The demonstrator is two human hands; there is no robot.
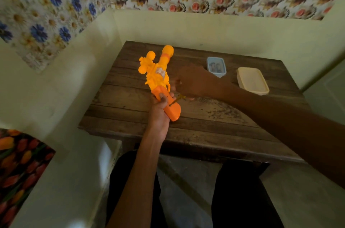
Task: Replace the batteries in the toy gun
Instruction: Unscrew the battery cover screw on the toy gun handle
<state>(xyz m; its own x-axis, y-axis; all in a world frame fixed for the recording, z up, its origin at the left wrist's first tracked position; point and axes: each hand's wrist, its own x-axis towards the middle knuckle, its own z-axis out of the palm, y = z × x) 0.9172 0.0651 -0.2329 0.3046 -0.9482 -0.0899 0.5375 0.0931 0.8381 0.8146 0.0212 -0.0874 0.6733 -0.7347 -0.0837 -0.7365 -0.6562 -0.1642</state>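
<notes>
An orange and yellow toy gun (158, 76) lies slanted over the left part of the wooden table (196, 115), barrel pointing away from me. My left hand (160, 104) grips its orange handle from below, thumb on top. My right hand (190, 82) is closed just right of the gun and holds a thin yellowish screwdriver (177, 100) whose dark tip touches the handle. A small blue open box (216, 67) at the back of the table holds what look like batteries.
A cream plastic container (253, 81) stands at the table's right rear. Patterned walls close in on the left and behind the table. My dark-trousered legs are under the near edge.
</notes>
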